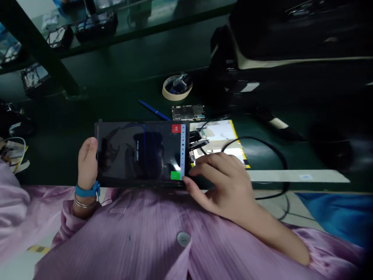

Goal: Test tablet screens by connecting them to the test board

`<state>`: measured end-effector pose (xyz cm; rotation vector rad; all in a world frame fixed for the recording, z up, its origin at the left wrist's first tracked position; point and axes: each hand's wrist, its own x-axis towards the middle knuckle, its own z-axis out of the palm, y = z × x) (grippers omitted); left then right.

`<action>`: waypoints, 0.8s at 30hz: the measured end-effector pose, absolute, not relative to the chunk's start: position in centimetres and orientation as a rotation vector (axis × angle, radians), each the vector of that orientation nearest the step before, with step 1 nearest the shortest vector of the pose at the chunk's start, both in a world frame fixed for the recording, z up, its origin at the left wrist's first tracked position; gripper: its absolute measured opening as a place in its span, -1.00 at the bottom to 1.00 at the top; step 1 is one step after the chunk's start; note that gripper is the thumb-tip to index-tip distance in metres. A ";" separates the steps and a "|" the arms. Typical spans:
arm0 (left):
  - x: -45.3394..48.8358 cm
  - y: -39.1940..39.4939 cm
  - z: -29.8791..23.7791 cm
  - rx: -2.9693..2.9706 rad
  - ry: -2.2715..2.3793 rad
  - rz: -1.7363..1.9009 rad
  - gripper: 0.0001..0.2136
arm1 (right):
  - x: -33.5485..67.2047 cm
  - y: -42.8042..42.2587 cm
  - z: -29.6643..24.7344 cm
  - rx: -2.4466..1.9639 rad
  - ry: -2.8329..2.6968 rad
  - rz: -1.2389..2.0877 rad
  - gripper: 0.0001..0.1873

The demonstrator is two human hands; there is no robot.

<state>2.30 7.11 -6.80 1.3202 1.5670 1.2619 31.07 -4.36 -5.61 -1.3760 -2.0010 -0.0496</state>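
In the head view, the purple striped cloth garment (140, 237) with its round white button (183, 238) lies nearest, at six o'clock. Above it, at the near edge of the dark green desk (58, 147), is the flat black rectangular screen device (122, 151), its long axis running from nine to three o'clock. The left hand (88, 161) is clamped on its nine-o'clock end, thumb over the front. The right hand (230, 184) is at its four-o'clock corner, nearer the small green on-screen square (175, 175). From those right fingers (201, 169) the device lies towards ten o'clock. They are loosely curled, thumb and forefinger slightly apart; whether they pinch the corner, I cannot tell. The slim blue pen (153, 109) lies beyond the device, towards twelve o'clock.
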 end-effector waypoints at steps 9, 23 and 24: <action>1.8 7.3 -7.3 1.278 1.461 1.283 -0.58 | 28.8 -2.9 -6.2 -1.032 -2.194 0.064 -0.85; 1.8 7.3 -6.8 1.228 1.564 1.242 -0.56 | 36.1 -8.1 -6.8 -1.239 -2.082 -0.029 -0.39; 1.9 7.3 -6.7 1.208 1.576 1.243 -0.56 | 36.8 -8.8 -7.8 -1.245 -2.110 -0.087 -0.42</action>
